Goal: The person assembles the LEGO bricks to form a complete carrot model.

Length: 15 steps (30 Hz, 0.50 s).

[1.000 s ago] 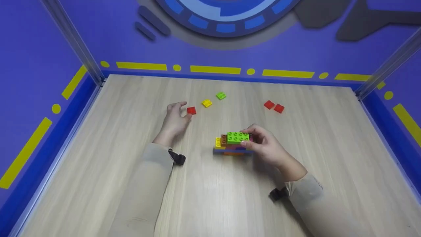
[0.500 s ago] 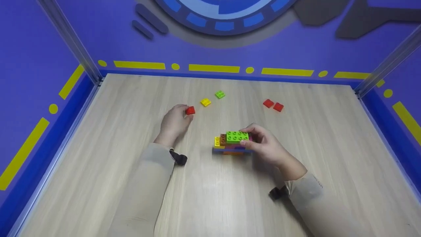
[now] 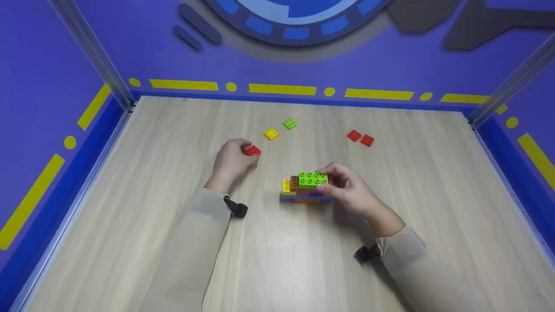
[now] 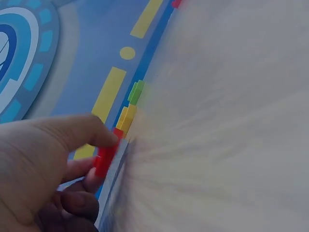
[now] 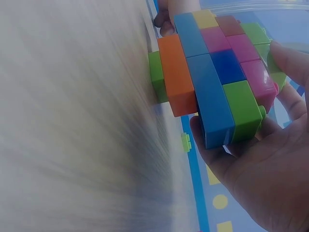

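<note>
My left hand point(image 3: 230, 161) pinches a small red toy building brick point(image 3: 253, 150) between thumb and fingers. In the left wrist view that red brick point(image 4: 109, 152) is on edge, its studs turned to the fingers. My right hand point(image 3: 353, 193) grips the right end of a built block of toy bricks point(image 3: 312, 179). A lime green brick with two rows of studs tops it, with brown and yellow bricks to the left. Seen from the right wrist, the brick block point(image 5: 224, 67) has blue, pink, yellow and green bricks, plus an orange and a green one at its bottom.
Beyond the left hand lie a flat yellow brick point(image 3: 271, 134) and a flat green brick point(image 3: 290, 124). Two red bricks point(image 3: 354, 135) lie side by side further right. Purple-blue panels point(image 3: 277, 65) wall the wooden table point(image 3: 256, 260) at the back and sides.
The left hand has closed on the red brick, turned it, and drawn it slightly toward the person. The right hand and brick block have stayed in place.
</note>
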Each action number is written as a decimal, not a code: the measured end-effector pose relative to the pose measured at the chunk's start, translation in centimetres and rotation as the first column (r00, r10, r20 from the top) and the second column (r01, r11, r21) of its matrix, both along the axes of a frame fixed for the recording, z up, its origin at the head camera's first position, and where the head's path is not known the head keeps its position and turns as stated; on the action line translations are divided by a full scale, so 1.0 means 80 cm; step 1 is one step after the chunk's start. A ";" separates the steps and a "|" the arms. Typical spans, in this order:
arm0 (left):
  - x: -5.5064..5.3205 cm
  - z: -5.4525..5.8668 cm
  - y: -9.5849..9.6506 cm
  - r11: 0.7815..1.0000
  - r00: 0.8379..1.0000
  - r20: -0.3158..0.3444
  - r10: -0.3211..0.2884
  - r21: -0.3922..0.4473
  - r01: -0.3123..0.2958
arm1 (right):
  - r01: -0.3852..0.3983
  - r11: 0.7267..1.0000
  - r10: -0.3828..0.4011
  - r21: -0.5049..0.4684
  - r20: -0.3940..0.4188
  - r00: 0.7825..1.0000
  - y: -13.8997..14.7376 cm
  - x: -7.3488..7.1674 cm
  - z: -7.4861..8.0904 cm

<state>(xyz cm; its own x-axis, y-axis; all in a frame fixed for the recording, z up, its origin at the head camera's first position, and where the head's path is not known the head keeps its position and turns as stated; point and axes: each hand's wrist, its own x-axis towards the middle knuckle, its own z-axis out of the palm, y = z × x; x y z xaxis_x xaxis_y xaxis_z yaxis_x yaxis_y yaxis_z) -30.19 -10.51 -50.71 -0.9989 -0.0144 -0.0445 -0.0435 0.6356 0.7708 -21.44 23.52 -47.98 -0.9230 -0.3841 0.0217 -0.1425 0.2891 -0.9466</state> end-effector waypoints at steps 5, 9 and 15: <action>0.003 0.011 0.007 0.993 0.999 0.008 -0.054 0.105 0.053 | -0.007 1.000 0.007 -0.008 -0.011 1.000 0.000 -0.001 -0.001; 0.010 0.027 0.015 0.981 0.993 -0.010 -0.115 0.153 0.115 | -0.014 1.000 0.014 -0.014 -0.019 1.000 0.001 -0.001 -0.002; 0.028 0.064 0.024 0.951 0.963 -0.018 -0.268 0.156 0.267 | -0.019 1.000 0.019 -0.004 -0.015 1.000 0.001 -0.001 -0.001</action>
<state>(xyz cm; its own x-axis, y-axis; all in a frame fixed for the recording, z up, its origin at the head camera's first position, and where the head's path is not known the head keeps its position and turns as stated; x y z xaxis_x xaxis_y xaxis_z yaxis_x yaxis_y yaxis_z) -27.92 -8.58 -45.62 -0.9650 0.2608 -0.0284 0.1089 0.4969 0.8610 -21.54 23.63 -48.05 -0.9151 -0.4016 0.0370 -0.1622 0.2824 -0.9455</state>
